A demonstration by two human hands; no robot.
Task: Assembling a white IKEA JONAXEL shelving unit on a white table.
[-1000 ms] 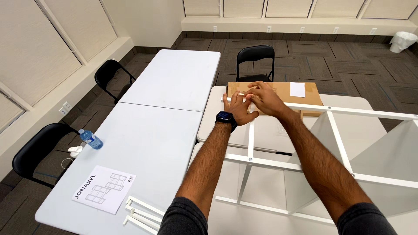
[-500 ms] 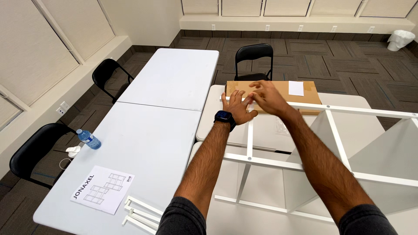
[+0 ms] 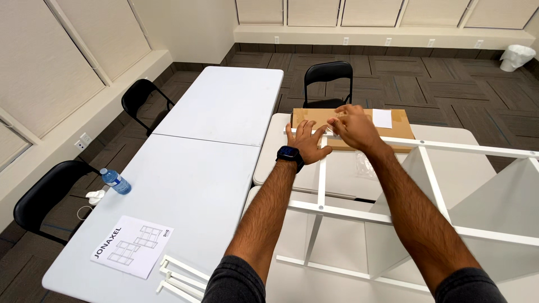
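My left hand (image 3: 307, 141), with a dark watch on its wrist, lies flat with fingers spread on the far left corner of a white metal shelf frame (image 3: 321, 182). The frame lies on its side across the white table (image 3: 269, 163). Just right of it, my right hand (image 3: 352, 128) hovers over the frame's top rail. Its fingertips are pinched together on something small and pale that I cannot make out. Both hands sit in front of a flat brown cardboard box (image 3: 400, 119).
A clear plastic bag (image 3: 365, 164) lies inside the frame. On the long left table are a water bottle (image 3: 115, 181), an instruction sheet (image 3: 132, 245) and loose white rails (image 3: 178, 275). Black chairs (image 3: 327, 76) stand around. A white bin (image 3: 517, 56) is at the far right.
Both hands stay at the frame's far corner. My right hand has shifted slightly rightwards and bunched its fingertips.
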